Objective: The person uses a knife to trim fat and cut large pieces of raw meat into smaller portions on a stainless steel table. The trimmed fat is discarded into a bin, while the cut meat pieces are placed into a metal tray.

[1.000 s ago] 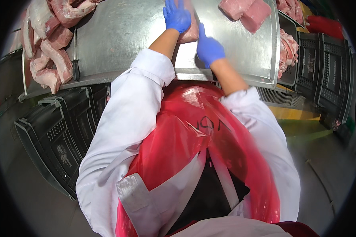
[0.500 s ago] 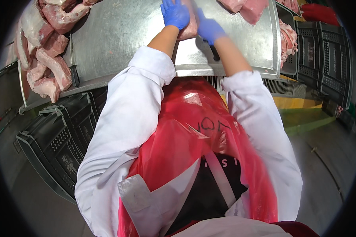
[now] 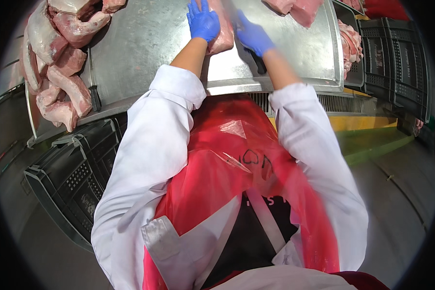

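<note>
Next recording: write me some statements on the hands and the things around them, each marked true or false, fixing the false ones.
1. The left hand lies on a piece of meat. True.
2. The right hand is bare. False: it wears a blue glove.
3. A dark handle shows at the right hand's grip. True.
4. The apron is green. False: it is red.
5. A black crate stands to the left of the person. True.

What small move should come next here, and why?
Perhaps draw the right hand, closed round a dark handle, along the right side of the meat: the left hand lies spread against its left side, seemingly steadying it, and the right hand is close beside it.
</note>
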Motion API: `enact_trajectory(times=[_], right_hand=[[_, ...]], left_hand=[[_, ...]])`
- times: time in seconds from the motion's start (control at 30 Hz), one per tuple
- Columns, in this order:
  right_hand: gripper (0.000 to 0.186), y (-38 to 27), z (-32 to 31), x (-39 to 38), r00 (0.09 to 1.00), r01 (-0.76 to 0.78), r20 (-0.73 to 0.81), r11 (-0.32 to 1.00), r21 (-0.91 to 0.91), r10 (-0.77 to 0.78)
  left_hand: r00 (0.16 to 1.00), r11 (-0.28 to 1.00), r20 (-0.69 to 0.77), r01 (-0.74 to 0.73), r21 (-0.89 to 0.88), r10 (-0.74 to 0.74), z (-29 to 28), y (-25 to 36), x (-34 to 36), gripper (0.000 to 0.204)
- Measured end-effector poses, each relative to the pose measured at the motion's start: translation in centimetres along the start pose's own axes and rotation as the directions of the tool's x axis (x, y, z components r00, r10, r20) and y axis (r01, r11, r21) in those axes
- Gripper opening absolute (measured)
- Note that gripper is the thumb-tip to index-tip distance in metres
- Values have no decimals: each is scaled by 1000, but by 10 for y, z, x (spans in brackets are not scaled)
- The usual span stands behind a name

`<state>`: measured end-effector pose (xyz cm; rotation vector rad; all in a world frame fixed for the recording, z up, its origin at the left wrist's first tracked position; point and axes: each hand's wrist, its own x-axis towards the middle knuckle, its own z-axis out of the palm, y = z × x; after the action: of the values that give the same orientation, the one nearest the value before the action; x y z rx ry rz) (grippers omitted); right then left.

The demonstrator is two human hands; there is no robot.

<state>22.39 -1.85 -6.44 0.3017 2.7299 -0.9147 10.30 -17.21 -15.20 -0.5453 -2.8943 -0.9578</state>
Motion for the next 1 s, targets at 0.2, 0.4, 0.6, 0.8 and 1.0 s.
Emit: enact_trajectory(times=[0.2, 0.4, 0.6, 0.8, 1.0], right_hand=[[82, -10, 47, -79, 980, -82, 179, 994, -67, 92], [76, -1, 31, -213, 950, -40, 310, 999, -27, 46], [73, 13, -4, -119, 997, 11, 70, 997, 81, -16], [79, -2, 23, -23, 965, -14, 260, 991, 136, -22], [76, 86, -11, -163, 888, 269, 367, 961, 71, -276]], left_hand=[[998, 999, 42, 40, 33, -41, -8, 0, -6, 68], [994, 991, 21, 106, 83, -108, -16, -10, 12, 68], [988, 989, -43, 148, -26, -149, -27, -16, 0, 70], [985, 985, -33, 171, 6, -171, -18, -17, -3, 70], [979, 950, -61, 203, 237, -194, -39, -31, 10, 70]])
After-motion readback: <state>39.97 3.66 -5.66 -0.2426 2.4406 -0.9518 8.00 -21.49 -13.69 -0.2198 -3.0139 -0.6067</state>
